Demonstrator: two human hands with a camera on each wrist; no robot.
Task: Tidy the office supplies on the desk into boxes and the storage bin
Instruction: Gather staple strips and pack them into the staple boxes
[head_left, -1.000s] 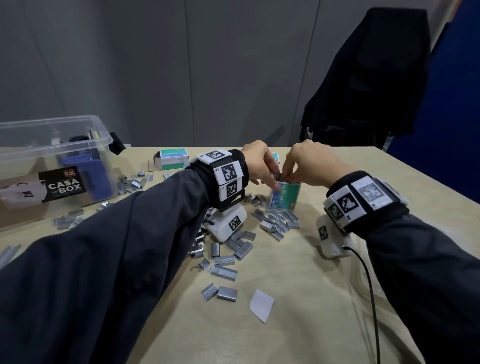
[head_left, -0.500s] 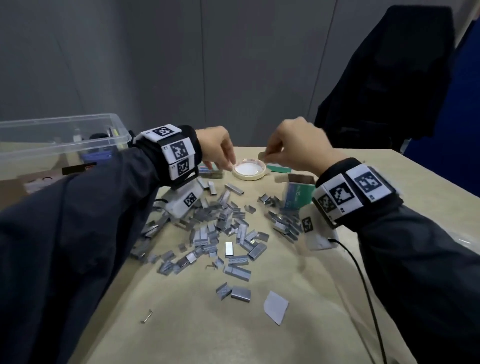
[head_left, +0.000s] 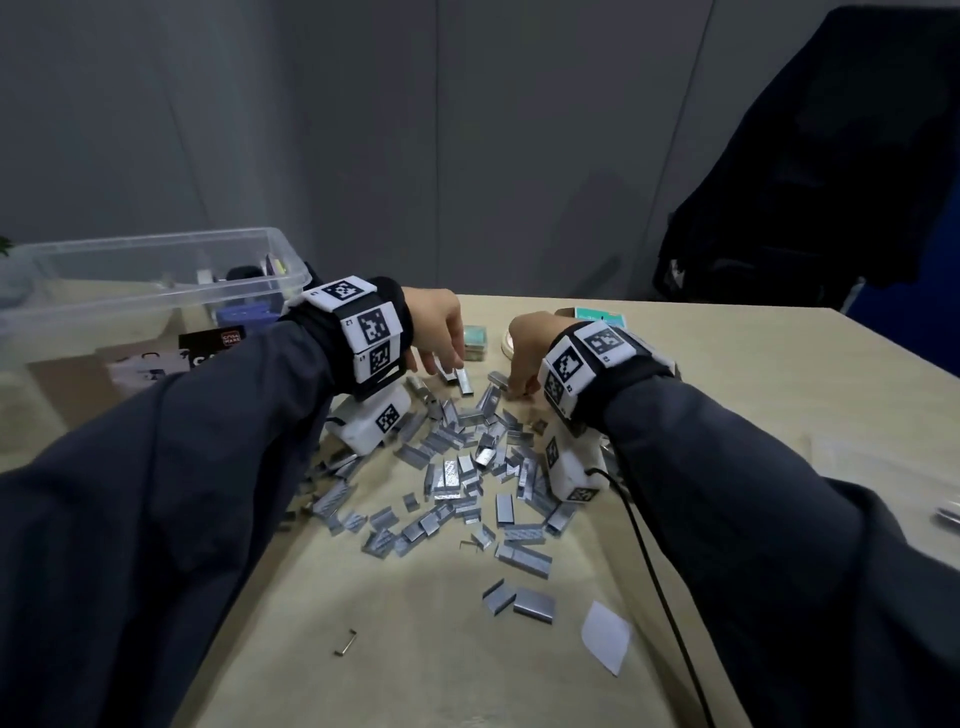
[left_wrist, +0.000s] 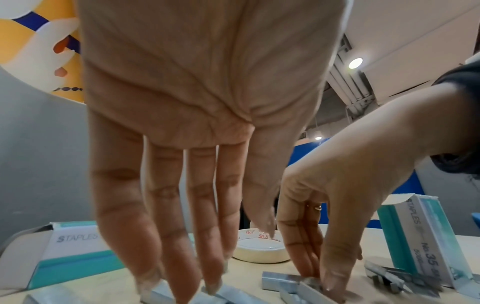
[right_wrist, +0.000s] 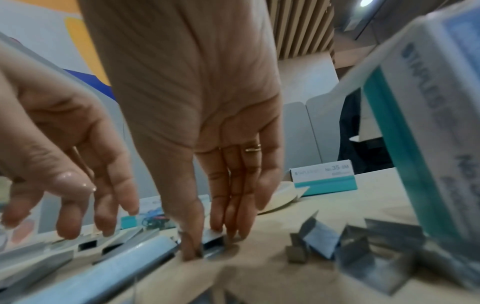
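Observation:
A heap of silver staple strips (head_left: 467, 457) is scattered across the desk. My left hand (head_left: 441, 358) hangs over its far edge, fingers straight down, with the fingertips (left_wrist: 213, 288) touching strips. My right hand (head_left: 519, 384) is beside it and pinches one staple strip (right_wrist: 211, 239) between thumb and fingers, low on the desk. An upright open teal staples box (left_wrist: 420, 236) stands just right of the right hand; my wrist hides it in the head view. A second staples box (left_wrist: 75, 251) lies to the left.
A clear storage bin (head_left: 156, 275) holding supplies stands at the back left. A tape roll (left_wrist: 259, 251) and another staples box (head_left: 597, 314) lie beyond the hands. A paper scrap (head_left: 605, 636), a loose staple (head_left: 347, 642) and a black cable (head_left: 654, 571) lie nearer.
Both hands have come down from the upright staples box to the far edge of the pile. The right hand now pinches a strip, and the left fingertips touch others.

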